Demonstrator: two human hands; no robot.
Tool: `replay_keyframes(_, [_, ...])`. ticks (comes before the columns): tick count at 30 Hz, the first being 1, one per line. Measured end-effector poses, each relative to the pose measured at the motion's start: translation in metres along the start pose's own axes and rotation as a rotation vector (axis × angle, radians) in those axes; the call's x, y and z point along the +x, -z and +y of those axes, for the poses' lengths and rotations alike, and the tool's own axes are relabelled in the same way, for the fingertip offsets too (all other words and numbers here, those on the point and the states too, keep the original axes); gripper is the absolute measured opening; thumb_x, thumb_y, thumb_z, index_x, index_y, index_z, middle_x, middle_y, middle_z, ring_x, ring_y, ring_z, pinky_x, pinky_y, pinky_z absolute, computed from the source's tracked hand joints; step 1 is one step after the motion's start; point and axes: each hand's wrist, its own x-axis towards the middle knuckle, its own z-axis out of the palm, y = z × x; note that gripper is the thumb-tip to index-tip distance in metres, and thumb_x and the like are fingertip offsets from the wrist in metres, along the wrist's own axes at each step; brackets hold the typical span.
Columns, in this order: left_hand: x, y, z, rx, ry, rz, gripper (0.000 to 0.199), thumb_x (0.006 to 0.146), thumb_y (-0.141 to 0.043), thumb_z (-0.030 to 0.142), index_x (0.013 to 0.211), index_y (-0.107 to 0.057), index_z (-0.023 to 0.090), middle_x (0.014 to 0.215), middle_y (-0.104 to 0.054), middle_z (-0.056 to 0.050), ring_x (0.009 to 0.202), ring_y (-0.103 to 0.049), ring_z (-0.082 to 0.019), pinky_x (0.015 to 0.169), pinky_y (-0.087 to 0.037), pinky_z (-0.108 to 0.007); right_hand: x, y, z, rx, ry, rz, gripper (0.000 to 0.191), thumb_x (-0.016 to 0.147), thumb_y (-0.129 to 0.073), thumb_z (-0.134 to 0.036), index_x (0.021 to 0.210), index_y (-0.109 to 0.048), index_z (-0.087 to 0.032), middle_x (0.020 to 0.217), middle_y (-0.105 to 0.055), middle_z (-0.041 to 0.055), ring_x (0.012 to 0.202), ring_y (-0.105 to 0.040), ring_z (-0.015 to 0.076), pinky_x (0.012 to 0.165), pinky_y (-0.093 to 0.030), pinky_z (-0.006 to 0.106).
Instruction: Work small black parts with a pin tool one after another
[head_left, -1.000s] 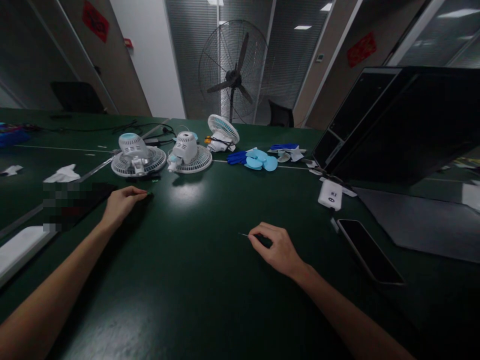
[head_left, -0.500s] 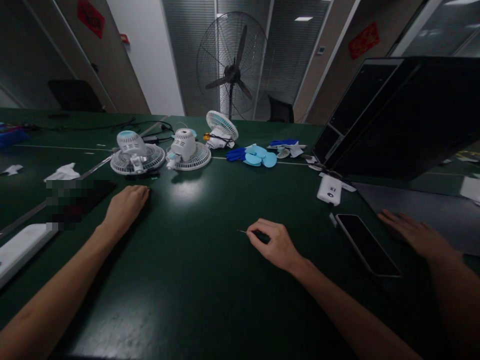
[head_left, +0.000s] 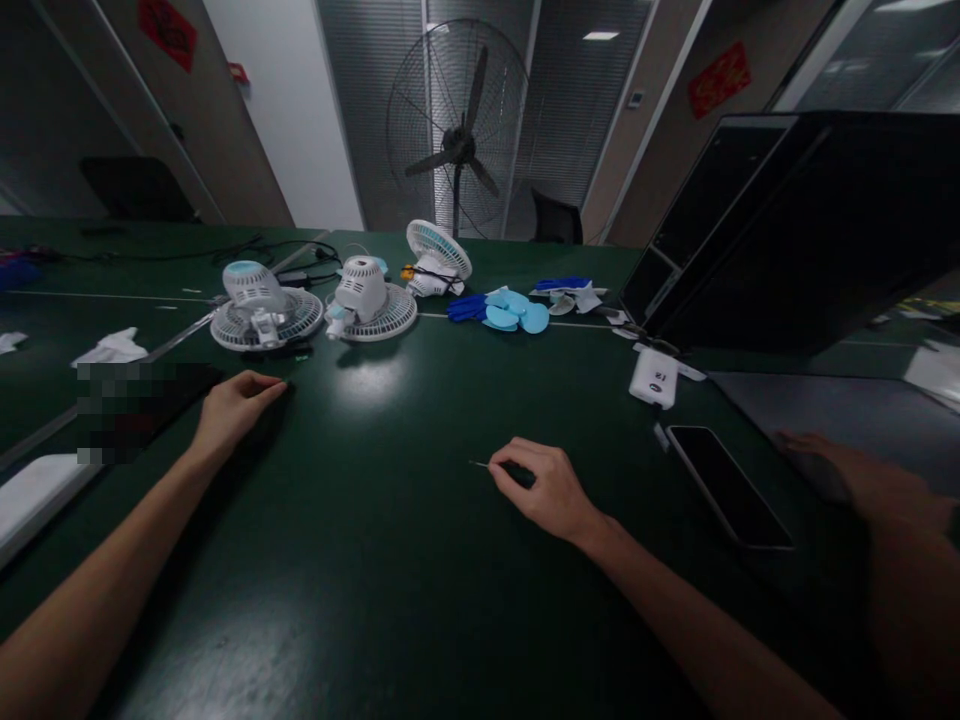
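My left hand (head_left: pixel 236 405) rests on the dark green table (head_left: pixel 360 560), thumb and fingertips pinched together over something too small to make out. Just beyond it a white fan (head_left: pixel 259 300) lies face down, and a second white fan (head_left: pixel 367 300) lies to its right. Near the middle of the table, my right hand (head_left: pixel 544 485) is closed with its thumb and index finger round a thin metal rod (head_left: pixel 478 463), whose tip points left. Whatever the curled palm holds of it is hidden in shadow.
Farther back are a third small fan (head_left: pixel 439 258), blue gloves (head_left: pixel 467 307) and light-blue fan blades (head_left: pixel 517 310). On the right lie a white device (head_left: pixel 654 378), a phone (head_left: pixel 729 487) and a large monitor (head_left: pixel 810 230). Another person's hand (head_left: pixel 862 470) is at the far right.
My left hand has shifted slightly left, its fingers now drawn into a clearer pinch. My right hand looks almost unchanged. The other person's hand has moved right, and the view has turned a little.
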Motion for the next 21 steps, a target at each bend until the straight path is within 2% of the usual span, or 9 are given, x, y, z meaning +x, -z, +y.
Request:
replay_keyframes(5, [-0.009,0.005,0.004,0.09,-0.032,0.041,0.046,0.083,-0.075,0.051,0.116,-0.075,0.019,0.101,-0.076,0.001,0.093,-0.067,-0.019,0.076,-0.043,-0.021,0.0,0.0,0.0,0.018,0.001,-0.003,0.012,0.1,-0.06,-0.024,0.098,-0.071,-0.021,0.091,-0.07,0.0023,0.078,-0.066,0.0161,0.072,-0.051,0.03])
replay_keyframes(12, [-0.021,0.008,0.013,0.136,-0.171,0.077,0.041,0.087,-0.071,0.049,0.112,-0.078,0.018,0.098,-0.077,0.001,0.09,-0.068,-0.019,0.079,-0.044,-0.022,-0.001,0.0,0.0,0.029,-0.009,-0.013,0.012,0.1,-0.06,-0.024,0.099,-0.072,-0.021,0.092,-0.07,0.0026,0.079,-0.066,0.0158,0.071,-0.052,0.029])
replay_keyframes(16, [-0.021,0.01,0.019,0.129,-0.059,0.076,0.04,0.087,-0.07,0.048,0.111,-0.078,0.016,0.095,-0.077,0.0,0.09,-0.067,-0.021,0.077,-0.044,-0.024,-0.001,0.0,0.0,0.027,-0.012,-0.017,0.013,0.1,-0.06,-0.026,0.099,-0.072,-0.021,0.092,-0.07,0.0025,0.079,-0.067,0.016,0.072,-0.052,0.029])
replay_keyframes(21, [-0.015,0.009,0.02,-0.156,0.073,0.018,0.041,0.082,-0.076,0.037,0.113,-0.075,0.01,0.097,-0.078,-0.003,0.087,-0.065,-0.019,0.072,-0.045,-0.022,0.0,0.0,0.001,0.026,-0.013,-0.014,0.014,0.101,-0.059,-0.026,0.099,-0.072,-0.021,0.092,-0.071,0.0024,0.079,-0.067,0.0158,0.072,-0.053,0.029])
